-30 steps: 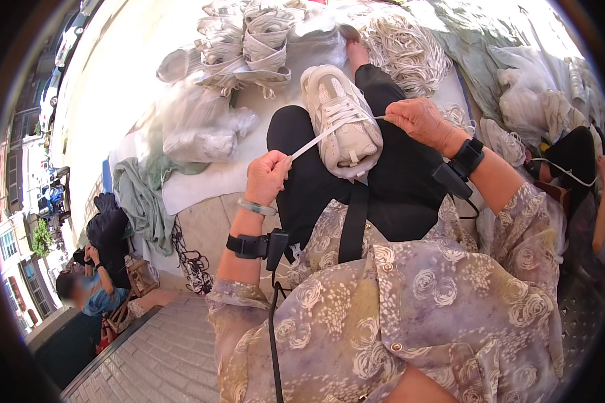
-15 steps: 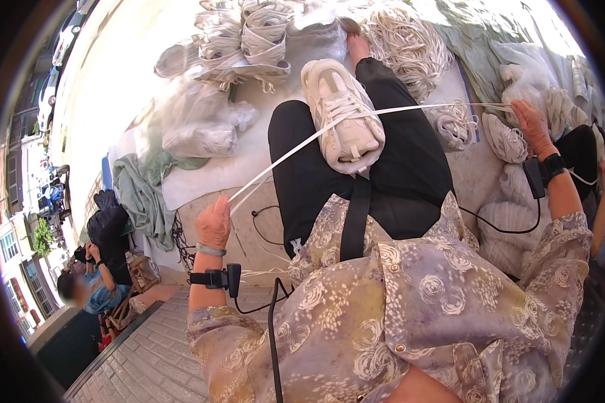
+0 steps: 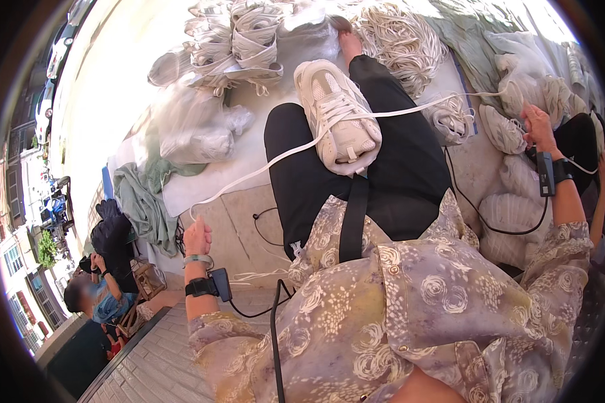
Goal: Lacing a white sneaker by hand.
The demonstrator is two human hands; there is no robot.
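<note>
A beige and white sneaker (image 3: 349,138) rests on my lap, toe away from me, held between my black-trousered thighs. Its long white shoelace (image 3: 262,169) crosses over the tongue and runs out slackly to both sides. My left hand (image 3: 197,239) is low at the left with curled fingers; one lace end bends down to its fingertips. At the right, my right hand (image 3: 540,127) has its fingers partly apart, and the lace's other end hangs in the air short of it. Both wrists carry black strapped devices.
Several tied sneakers (image 3: 255,43) are stacked beyond my knees, beside plastic bags (image 3: 191,127) and a heap of loose laces (image 3: 407,50). More shoes (image 3: 503,131) lie by my right hand. Black cables (image 3: 494,225) trail from my wrists. Another person (image 3: 107,295) sits at the far left.
Both hands have moved outward and slightly down or up from the lace's former grip points. The lace has gone from taut to slack, and its right end has come away from my right hand.
</note>
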